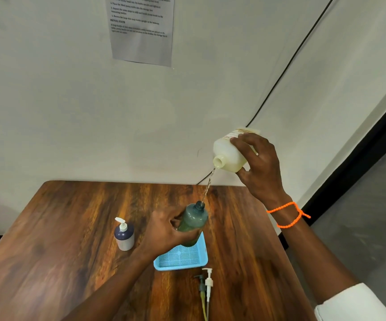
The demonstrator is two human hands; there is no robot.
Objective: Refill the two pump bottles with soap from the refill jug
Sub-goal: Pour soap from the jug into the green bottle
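Around the white refill jug [231,156] your right hand [260,165] has its fingers curled over the top and the thumb tucked under the shoulder; the jug is tipped mouth-down toward your left, raised well above the table [71,228]; a thin stream of soap [208,184] falls from its mouth into the open neck of the green pump bottle [193,222]. Your left hand [166,230] wraps that bottle about its lower body, fingers closed round it, holding it tilted with the neck leaning toward the jug; its base hangs over the far corner of the blue tray [180,257], though whether it touches the tray you cannot tell from here.

Outward from your hands: a dark purple pump bottle [124,237] stands upright to the left, well apart, with a white pump head already on it; two loose pump heads [206,286] lie side by side just on your side of the tray, one dark and one white, their tubes pointing toward you.

As a judgement of progress: you are mid-pour on the green bottle, which looks well filled with green liquid; the purple bottle, capped as it is, may be finished, but its level cannot be read; still left is to stop the pour, set the jug upright and screw a pump head onto the green bottle.
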